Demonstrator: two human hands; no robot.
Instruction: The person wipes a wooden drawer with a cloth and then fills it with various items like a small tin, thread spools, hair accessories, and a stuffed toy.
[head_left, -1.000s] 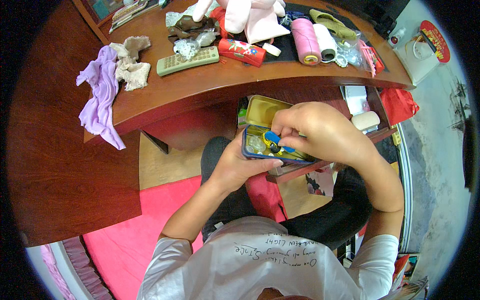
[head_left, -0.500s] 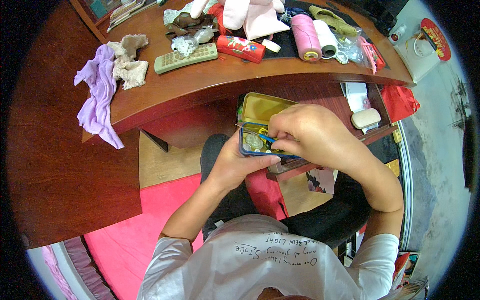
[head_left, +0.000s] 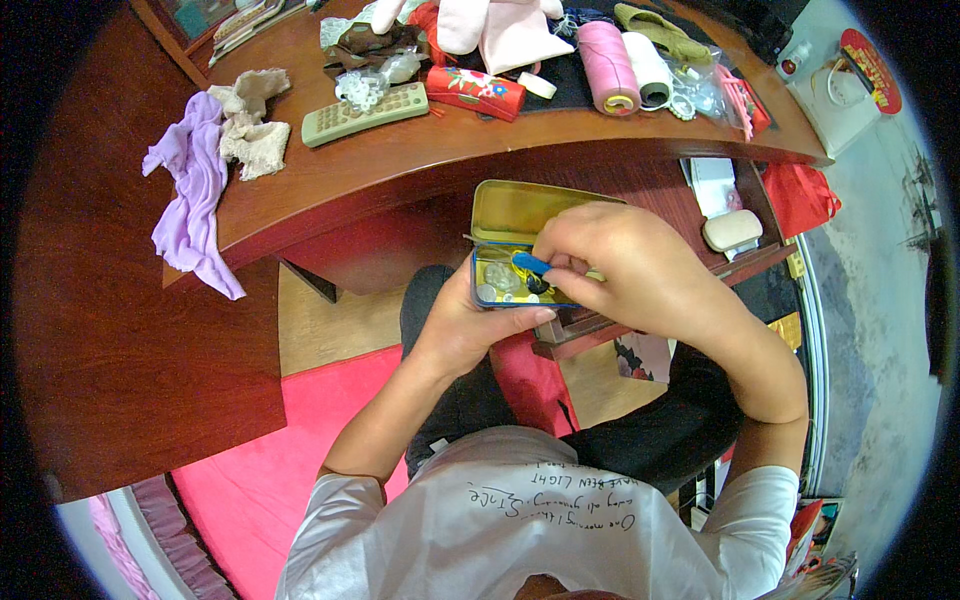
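Tin [head_left: 497,256] sits lid-up by drawer [head_left: 690,186]; L hand [head_left: 458,325] grips its L end, thumb along near rim. R hand [head_left: 620,255] pinches blue item [head_left: 531,263] in tin. Adv.: tin level, light pinch, avoid snagging yellow cord [head_left: 519,256].

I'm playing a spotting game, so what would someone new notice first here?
Probably the open, rectangular gold-and-blue tin in the left hand, where the right hand pinches a small blue object. Next, the cylindrical pink thread spool on the brown wooden desk, and the crumpled lilac cloth hanging over its left edge.
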